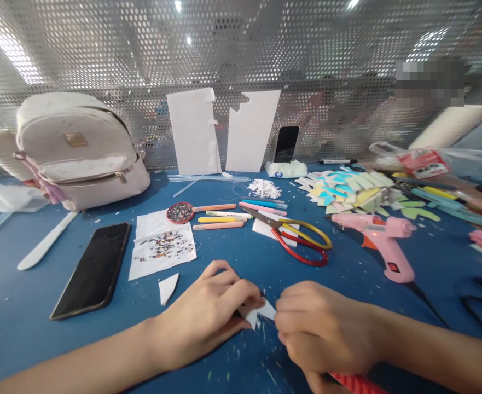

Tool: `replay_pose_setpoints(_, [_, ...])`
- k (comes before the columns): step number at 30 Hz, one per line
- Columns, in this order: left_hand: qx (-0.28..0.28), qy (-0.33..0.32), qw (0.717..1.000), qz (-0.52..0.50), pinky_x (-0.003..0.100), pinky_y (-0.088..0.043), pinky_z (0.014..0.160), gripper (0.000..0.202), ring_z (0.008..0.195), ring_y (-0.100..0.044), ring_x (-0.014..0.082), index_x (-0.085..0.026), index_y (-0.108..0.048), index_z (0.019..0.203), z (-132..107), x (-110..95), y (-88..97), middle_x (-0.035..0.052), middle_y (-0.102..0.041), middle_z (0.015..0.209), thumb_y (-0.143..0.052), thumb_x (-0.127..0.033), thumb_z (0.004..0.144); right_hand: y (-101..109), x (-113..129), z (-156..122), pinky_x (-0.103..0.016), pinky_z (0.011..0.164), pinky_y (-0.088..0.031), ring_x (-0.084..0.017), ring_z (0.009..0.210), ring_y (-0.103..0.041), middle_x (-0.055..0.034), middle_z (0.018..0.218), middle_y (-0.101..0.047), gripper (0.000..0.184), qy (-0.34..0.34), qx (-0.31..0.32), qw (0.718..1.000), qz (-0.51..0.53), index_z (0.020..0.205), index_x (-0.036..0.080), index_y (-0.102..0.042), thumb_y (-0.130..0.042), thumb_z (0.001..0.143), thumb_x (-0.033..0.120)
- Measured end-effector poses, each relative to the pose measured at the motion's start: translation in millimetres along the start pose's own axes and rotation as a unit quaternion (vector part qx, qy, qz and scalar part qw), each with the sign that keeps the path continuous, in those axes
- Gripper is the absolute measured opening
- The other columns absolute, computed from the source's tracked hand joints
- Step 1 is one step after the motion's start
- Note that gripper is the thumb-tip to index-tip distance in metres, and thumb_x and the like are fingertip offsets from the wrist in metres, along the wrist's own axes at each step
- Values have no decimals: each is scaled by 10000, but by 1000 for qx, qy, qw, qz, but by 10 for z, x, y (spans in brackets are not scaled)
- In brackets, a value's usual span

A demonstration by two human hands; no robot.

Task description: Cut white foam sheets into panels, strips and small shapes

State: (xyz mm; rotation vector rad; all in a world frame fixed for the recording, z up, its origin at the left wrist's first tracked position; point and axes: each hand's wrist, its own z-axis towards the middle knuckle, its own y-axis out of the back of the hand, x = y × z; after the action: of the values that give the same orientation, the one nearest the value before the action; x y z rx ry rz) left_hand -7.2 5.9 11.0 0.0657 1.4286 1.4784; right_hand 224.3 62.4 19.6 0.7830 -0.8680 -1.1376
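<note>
We pinch a small white piece [249,316] with our left hand [222,301]. Our right hand [323,325] is curled around a red handle [358,384].

Fairly bright (blurry outer edges).

A place for crafts is seen; paper scraps [358,191], pens [220,220], scissors [270,219] and a pink glue gun [388,232] are spread on a blue table [220,247]; it is backed by a holey wall [142,71].

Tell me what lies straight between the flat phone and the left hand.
A small white scrap lies between the phone and left hand, in the head view.
</note>
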Motion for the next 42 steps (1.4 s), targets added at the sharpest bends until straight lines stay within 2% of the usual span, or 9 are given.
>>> replay_pose_setpoints(6, [2,-3,1000,7,356,-364,1000,272,941,-619,162,-226,-460,1137,7,-3,13,-28,-711,1103,-647,-172,948,9,2,-30,-295,471,-181,-151,502,-237,44,586,-351,251,24,-11,1000,-7,652,243,-265,-450,592,84])
replay_pose_setpoints(12, [3,0,1000,24,367,-405,993,128,954,-626,168,-234,-453,1146,20,-48,39,-34,-701,1091,-499,-237,1026,31,-11,-77,-306,452,-168,-139,471,-213,42,564,-365,320,4,-1,1000,25,686,240,-180,-438,543,117])
replay_pose_setpoints(16, [6,-20,1000,21,361,-380,991,148,945,-611,170,-219,-481,1150,4,-29,25,-5,-695,1113,-537,-233,1014,-13,-40,-113,-282,450,-206,-97,421,-215,78,574,-332,274,2,-107,988,115,754,241,-244,-476,673,119])
replay_pose_setpoints(20, [3,-30,999,24,354,-384,965,181,945,-572,182,-192,-483,1214,-12,-33,15,37,-672,1093,-467,-195,1034,-77,7,-87,-266,478,-254,-107,437,-314,80,592,-370,210,-34,-194,975,105,853,240,-359,-457,738,95])
replay_pose_setpoints(25, [-12,-24,999,25,328,-420,875,180,892,-560,183,-183,-469,1219,-34,-77,-2,42,-648,1017,-435,-196,1043,-118,126,-37,-263,490,-259,-124,458,-344,70,591,-404,223,-111,-167,979,47,888,229,-399,-418,727,76])
replay_pose_setpoints(28, [-34,-15,998,44,311,-440,832,78,852,-554,176,-189,-483,1095,-48,-88,-19,38,-638,971,-442,-233,1046,-110,143,-24,-251,492,-279,-122,468,-371,64,606,-442,191,-137,-151,979,13,880,228,-400,-415,761,79])
replay_pose_setpoints(33, [-47,-9,998,39,276,-476,773,126,826,-574,161,-196,-493,979,-37,-105,-31,33,-644,923,-440,-284,1052,-101,96,-52,-248,506,-301,-129,512,-414,46,642,-490,108,-174,-107,979,9,868,229,-396,-419,833,130])
replay_pose_setpoints(36, [-38,-46,998,28,293,-502,829,129,843,-618,161,-181,-531,1042,-43,-84,-69,51,-678,926,-432,-263,1055,-119,72,-81,-250,499,-295,-128,515,-414,44,648,-491,89,-181,-105,978,28,859,235,-388,-432,846,159])
replay_pose_setpoints(42, [-96,-143,984,40,277,-476,1063,200,917,-703,128,-138,-604,1112,-160,13,-142,65,-748,985,-421,-198,1060,-145,36,-112,-218,498,-353,-110,513,-475,43,677,-533,162,-209,-163,959,97,965,219,-447,-494,826,152])
